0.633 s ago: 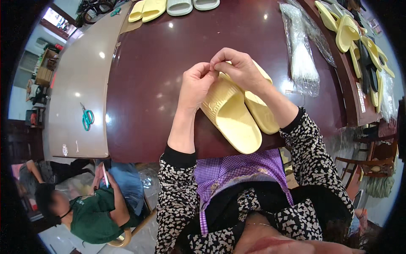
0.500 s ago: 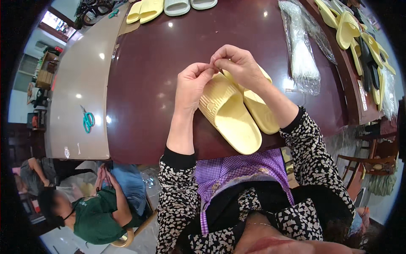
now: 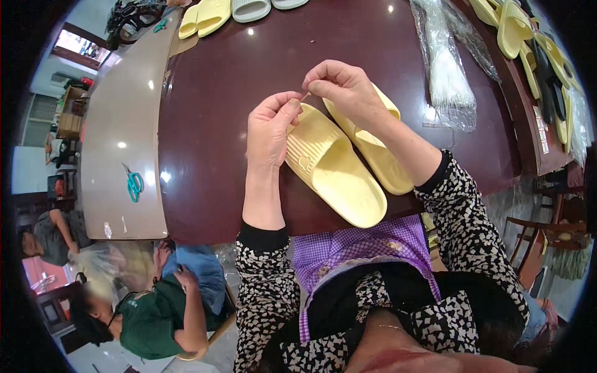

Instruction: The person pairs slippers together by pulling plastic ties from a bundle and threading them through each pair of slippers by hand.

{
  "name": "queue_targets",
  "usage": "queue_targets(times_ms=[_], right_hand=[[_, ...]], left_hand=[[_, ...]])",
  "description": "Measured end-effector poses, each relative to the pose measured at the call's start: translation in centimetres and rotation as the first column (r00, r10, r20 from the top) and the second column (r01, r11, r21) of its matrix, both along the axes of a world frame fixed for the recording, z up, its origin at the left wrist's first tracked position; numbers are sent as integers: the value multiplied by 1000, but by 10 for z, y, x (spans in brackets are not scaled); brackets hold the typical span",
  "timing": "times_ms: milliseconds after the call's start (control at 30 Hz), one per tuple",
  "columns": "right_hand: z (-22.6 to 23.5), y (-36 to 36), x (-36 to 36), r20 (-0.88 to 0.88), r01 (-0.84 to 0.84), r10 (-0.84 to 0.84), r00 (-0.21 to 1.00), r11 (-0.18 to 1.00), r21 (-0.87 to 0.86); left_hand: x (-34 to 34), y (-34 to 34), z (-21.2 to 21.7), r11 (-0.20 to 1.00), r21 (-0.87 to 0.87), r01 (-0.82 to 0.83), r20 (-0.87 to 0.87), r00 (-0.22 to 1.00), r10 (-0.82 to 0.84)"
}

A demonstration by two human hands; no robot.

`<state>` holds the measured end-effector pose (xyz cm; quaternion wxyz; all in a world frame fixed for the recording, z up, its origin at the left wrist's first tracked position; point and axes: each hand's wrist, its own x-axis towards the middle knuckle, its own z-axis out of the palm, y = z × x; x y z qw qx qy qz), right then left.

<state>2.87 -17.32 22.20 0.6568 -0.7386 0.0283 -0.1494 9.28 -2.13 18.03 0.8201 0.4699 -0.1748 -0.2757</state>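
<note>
A pair of yellow slide slippers lies side by side on the dark red table, toes pointing away from me. One is the left slipper (image 3: 348, 193), the other the right slipper (image 3: 388, 168), partly behind my right arm. Over their toes, my left hand (image 3: 270, 127) pinches with thumb and forefinger. My right hand (image 3: 348, 93) pinches just beside it, fingertips a small gap apart. A short, thin strand (image 3: 305, 97) seems to run between the two pinches; it is too small to name.
Teal-handled scissors (image 3: 134, 185) lie on the pale table at left. More slippers (image 3: 214, 15) stand at the far edge. A clear bag of white strips (image 3: 449, 81) lies at right, near a rack of yellow slippers (image 3: 515, 30). A co-worker in green (image 3: 158, 323) sits lower left.
My fingertips have drawn slightly apart, the left hand moving a little left. The co-worker's hands have shifted. The whole view has turned slightly.
</note>
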Motion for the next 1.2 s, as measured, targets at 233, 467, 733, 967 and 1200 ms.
queue_targets(times_ms=[233, 467, 733, 967, 1200], right_hand=[[-1, 1, 0, -42, 14, -18, 999, 995, -97], [-1, 3, 0, -14, 9, -12, 1000, 985, -171], [0, 3, 0, 3, 0, 1, 1000, 969, -247], [0, 4, -1, 26, 29, -22, 999, 947, -321], [0, 4, -1, 32, 18, -9, 999, 952, -305]], left_hand=[[2, 4, 1, 997, -65, -36, 6, 999, 36], [3, 5, 1, 996, -70, -46, 25, 999, 48], [4, 5, 1, 996, -92, -10, 40, 999, 13], [6, 6, 0, 991, -112, 74, 39, 997, -70], [8, 7, -1, 983, -140, 121, 4, 993, -121]])
